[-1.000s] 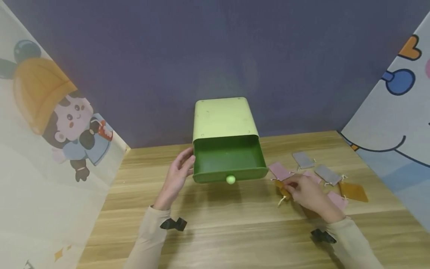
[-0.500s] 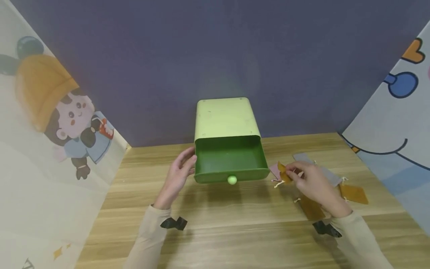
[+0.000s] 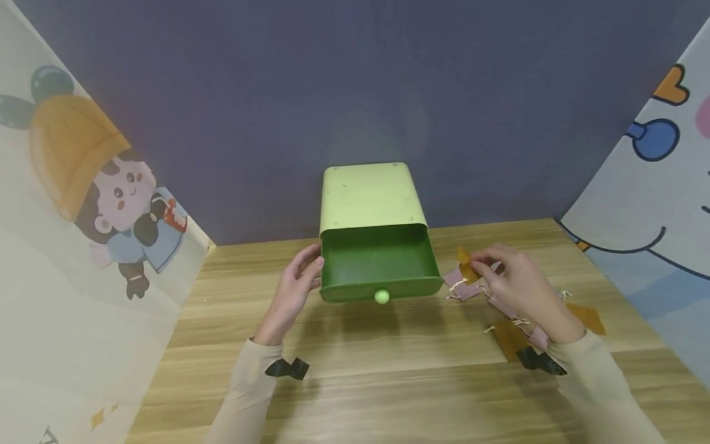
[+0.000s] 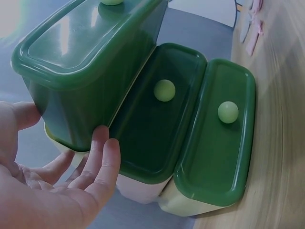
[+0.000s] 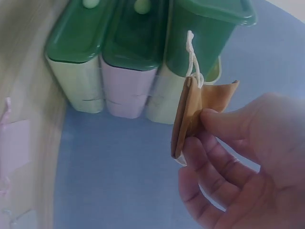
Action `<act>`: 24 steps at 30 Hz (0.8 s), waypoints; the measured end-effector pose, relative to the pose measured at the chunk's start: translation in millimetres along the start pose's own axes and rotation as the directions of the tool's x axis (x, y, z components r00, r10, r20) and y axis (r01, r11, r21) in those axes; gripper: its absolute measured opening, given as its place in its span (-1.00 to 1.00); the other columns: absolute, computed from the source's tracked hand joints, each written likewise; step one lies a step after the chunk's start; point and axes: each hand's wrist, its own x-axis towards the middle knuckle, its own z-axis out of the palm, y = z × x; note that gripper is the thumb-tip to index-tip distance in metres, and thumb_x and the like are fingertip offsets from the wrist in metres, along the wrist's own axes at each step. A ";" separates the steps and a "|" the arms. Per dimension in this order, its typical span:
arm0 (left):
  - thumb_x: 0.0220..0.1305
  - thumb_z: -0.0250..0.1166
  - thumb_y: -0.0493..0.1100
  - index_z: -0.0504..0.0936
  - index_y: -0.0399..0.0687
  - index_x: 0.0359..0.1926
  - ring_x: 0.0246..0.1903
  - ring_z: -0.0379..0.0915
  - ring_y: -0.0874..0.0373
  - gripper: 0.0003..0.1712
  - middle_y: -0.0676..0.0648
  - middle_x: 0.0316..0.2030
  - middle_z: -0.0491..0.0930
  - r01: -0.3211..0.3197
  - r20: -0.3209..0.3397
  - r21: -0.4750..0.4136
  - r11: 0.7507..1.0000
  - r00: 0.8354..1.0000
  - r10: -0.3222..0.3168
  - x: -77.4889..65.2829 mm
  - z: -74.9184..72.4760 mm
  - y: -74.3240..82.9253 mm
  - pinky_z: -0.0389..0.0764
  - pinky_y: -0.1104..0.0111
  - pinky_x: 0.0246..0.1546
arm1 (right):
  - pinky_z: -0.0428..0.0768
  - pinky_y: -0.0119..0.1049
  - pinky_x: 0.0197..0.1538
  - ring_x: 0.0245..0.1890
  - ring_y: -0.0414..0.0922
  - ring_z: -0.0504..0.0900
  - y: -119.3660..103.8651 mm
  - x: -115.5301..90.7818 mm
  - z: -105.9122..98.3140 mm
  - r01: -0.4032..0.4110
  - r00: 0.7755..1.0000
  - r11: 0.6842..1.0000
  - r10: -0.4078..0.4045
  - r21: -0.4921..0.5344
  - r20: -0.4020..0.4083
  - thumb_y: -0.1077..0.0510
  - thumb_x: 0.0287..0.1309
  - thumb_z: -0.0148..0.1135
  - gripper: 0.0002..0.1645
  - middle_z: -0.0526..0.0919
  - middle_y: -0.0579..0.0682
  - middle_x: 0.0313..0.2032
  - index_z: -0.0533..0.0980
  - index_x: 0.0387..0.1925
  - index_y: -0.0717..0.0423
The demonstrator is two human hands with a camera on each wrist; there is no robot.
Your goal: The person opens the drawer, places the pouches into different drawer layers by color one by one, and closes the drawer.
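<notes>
The right hand (image 3: pixel 513 283) pinches a folded orange drawstring pouch (image 5: pixel 190 112) between its fingers. The left hand (image 3: pixel 294 290), fingers loosely spread, touches the pulled-out green drawer (image 3: pixel 352 291).

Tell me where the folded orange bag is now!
In the head view, the folded orange bag is pinched in the right hand, just to the right of the open green drawer.

The head view is evenly and softly lit, and a diffuse shadow is cast on the tabletop (image 3: pixel 355 401) beneath the drawer (image 3: pixel 344 291). In the left wrist view, pale streaks of glare are reflected by that drawer's glossy front, and the frame's upper left corner is washed out. The right wrist view is veiled by haze, its contrast lowered.
</notes>
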 end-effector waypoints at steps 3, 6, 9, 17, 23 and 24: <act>0.66 0.12 -0.08 0.23 -0.16 0.63 0.38 0.46 -0.19 -0.34 -0.22 0.57 0.32 0.007 -0.007 -0.003 1.000 1.000 -0.007 -0.1 -0.9 -0.4 0.61 0.01 0.39 | 0.65 -0.47 -0.36 -0.43 -0.15 0.66 -4.4 4.8 -0.6 0.038 0.999 0.999 -0.038 0.002 -0.034 0.37 0.28 0.43 -0.90 0.79 0.03 -0.29 0.77 -0.19 0.24; 0.66 0.13 -0.09 0.22 -0.16 0.63 0.37 0.46 -0.19 -0.34 -0.22 0.57 0.32 0.011 -0.006 -0.010 1.000 1.000 -0.011 -0.2 -0.9 -0.7 0.59 -0.01 0.40 | 0.66 -0.50 -0.38 -0.45 -0.15 0.68 -8.0 8.1 -1.5 0.061 0.997 0.998 -0.061 0.004 -0.055 0.38 0.25 0.45 -0.89 0.80 0.02 -0.29 0.78 -0.20 0.23; 0.66 0.13 -0.09 0.23 -0.17 0.62 0.37 0.47 -0.19 -0.33 -0.23 0.57 0.33 0.007 -0.005 -0.014 1.000 1.000 -0.007 -0.2 -0.7 -0.4 0.58 -0.03 0.41 | 0.65 -0.54 -0.38 -0.45 -0.16 0.68 -11.8 11.2 -2.4 0.073 0.995 0.997 -0.073 0.001 -0.069 0.38 0.24 0.46 -0.89 0.81 0.01 -0.29 0.78 -0.20 0.22; 0.66 0.13 -0.09 0.24 -0.18 0.62 0.35 0.48 -0.19 -0.34 -0.24 0.56 0.34 0.006 -0.012 -0.020 1.000 1.000 -0.006 -0.1 -0.2 -1.0 0.57 -0.05 0.41 | 0.57 -0.68 -0.33 -0.45 -0.20 0.66 -23.5 22.8 -8.3 0.096 0.989 0.995 -0.092 0.027 -0.116 0.40 0.23 0.46 -0.88 0.82 0.04 -0.30 0.78 -0.21 0.23; 0.66 0.12 -0.10 0.23 -0.20 0.62 0.37 0.47 -0.20 -0.34 -0.24 0.57 0.32 0.004 -0.006 -0.025 1.000 1.000 -0.004 0.6 0.1 -1.2 0.59 -0.02 0.40 | 0.59 -0.69 -0.31 -0.44 -0.23 0.67 -30.9 31.4 -10.7 0.105 0.989 0.994 -0.100 0.042 -0.113 0.37 0.24 0.48 -0.88 0.82 0.03 -0.29 0.79 -0.19 0.20; 0.66 0.12 -0.10 0.23 -0.20 0.62 0.37 0.47 -0.19 -0.34 -0.24 0.57 0.32 0.005 -0.005 -0.025 1.000 1.000 -0.005 0.5 0.1 -1.3 0.59 -0.02 0.40 | 0.59 -0.69 -0.32 -0.44 -0.23 0.67 -32.0 32.4 -10.7 0.106 0.989 0.993 -0.100 0.046 -0.111 0.36 0.24 0.48 -0.88 0.81 0.03 -0.30 0.79 -0.19 0.19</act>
